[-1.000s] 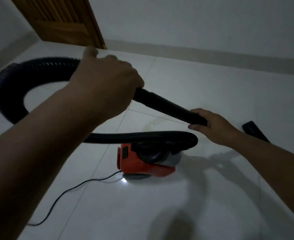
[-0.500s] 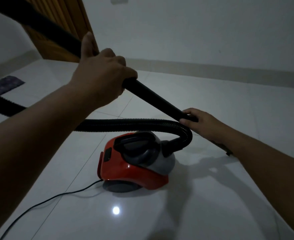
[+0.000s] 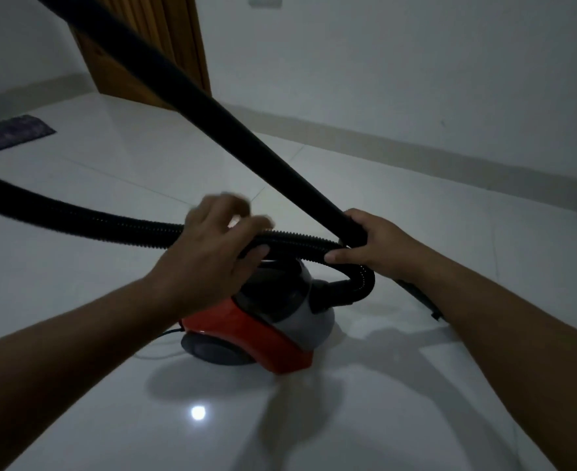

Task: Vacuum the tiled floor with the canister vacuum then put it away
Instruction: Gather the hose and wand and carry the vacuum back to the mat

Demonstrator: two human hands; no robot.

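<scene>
The canister vacuum [image 3: 263,331] sits on the tiled floor [image 3: 416,215] at the centre of the frame, its red lower shell toward the bottom right, a grey front section above it and a dark wheel on the near side. A thin cord [image 3: 168,332] shows at its left edge, just under the left forearm. The ribbed black hose [image 3: 76,215] leaves the front of the vacuum, loops back on the right, and runs leftward across the middle of the frame to the left edge. The rigid black tube [image 3: 191,96] slants from the upper left corner down to the centre right.

The right hand [image 3: 378,249] grips the lower end of the tube, fingers curled round it, with the thumb lying against the hose just below. The left hand [image 3: 212,246] is over the hose above the vacuum's dark top, fingers loosely spread and blurred; its thumb reaches under the hose, but whether it really holds the hose I cannot tell.

Behind the right forearm, at the centre right, a dark nozzle piece [image 3: 419,297] lies on the floor. A wooden door [image 3: 164,45] stands in the upper left, a purple mat [image 3: 8,134] lies at the left edge, and a wall socket [image 3: 265,0] shows at the top. A ceiling light reflects as a bright spot [image 3: 198,413] on the floor at the lower centre
</scene>
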